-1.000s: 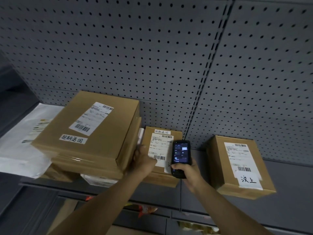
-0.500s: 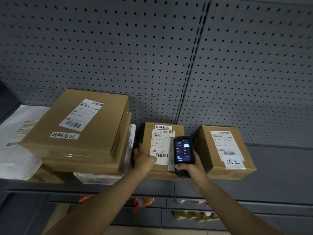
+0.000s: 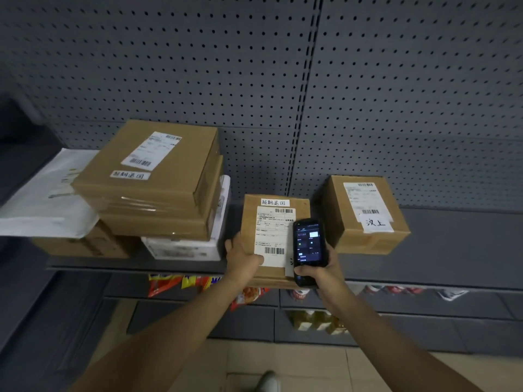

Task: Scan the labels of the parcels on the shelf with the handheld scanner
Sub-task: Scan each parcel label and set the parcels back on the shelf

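A small brown parcel (image 3: pixel 249 219) with a white barcode label leans tilted at the front edge of the grey shelf (image 3: pixel 452 250). My left hand (image 3: pixel 240 256) grips its lower left corner. My right hand (image 3: pixel 319 271) holds a black handheld scanner (image 3: pixel 309 247) upright over the parcel's right side, its screen lit and facing me. Another labelled brown parcel (image 3: pixel 365 216) stands to the right. On the left, a large brown parcel (image 3: pixel 152 176) tops a stack of boxes.
A white mailer bag (image 3: pixel 45 199) lies at the far left of the stack, over a low brown box (image 3: pixel 82 244) and beside a white box (image 3: pixel 184 247). Grey pegboard (image 3: pixel 254 80) backs the shelf. Snack packets (image 3: pixel 181 282) and bottles (image 3: pixel 314 321) fill lower shelves.
The view has dropped back, showing lower shelves and floor. The small parcel has come forward to the shelf edge in my left hand, with the scanner staying over its right side.
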